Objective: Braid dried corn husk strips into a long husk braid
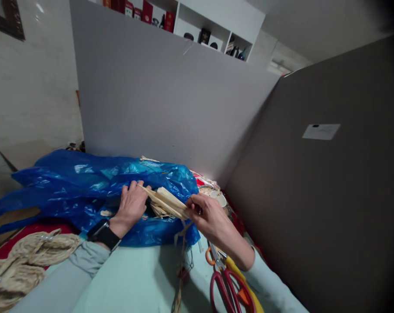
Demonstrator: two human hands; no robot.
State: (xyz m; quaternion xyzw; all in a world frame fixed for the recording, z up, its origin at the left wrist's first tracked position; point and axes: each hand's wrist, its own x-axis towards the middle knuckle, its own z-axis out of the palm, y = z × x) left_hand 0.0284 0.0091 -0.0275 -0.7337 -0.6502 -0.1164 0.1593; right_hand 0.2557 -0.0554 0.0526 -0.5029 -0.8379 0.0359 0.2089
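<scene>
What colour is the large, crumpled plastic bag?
The crumpled plastic bag is glossy blue, clearest in the head view.

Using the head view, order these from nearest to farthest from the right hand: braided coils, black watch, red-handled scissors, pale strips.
From the right hand:
1. Pale strips: at its fingertips, extending left.
2. Red-handled scissors: just below it in the view.
3. Black watch: across to the left.
4. Braided coils: farthest left, beyond the watch.

Pale husk-like strips (170,202), slanting, over a crumpled, shiny blue bag (95,179)
</scene>
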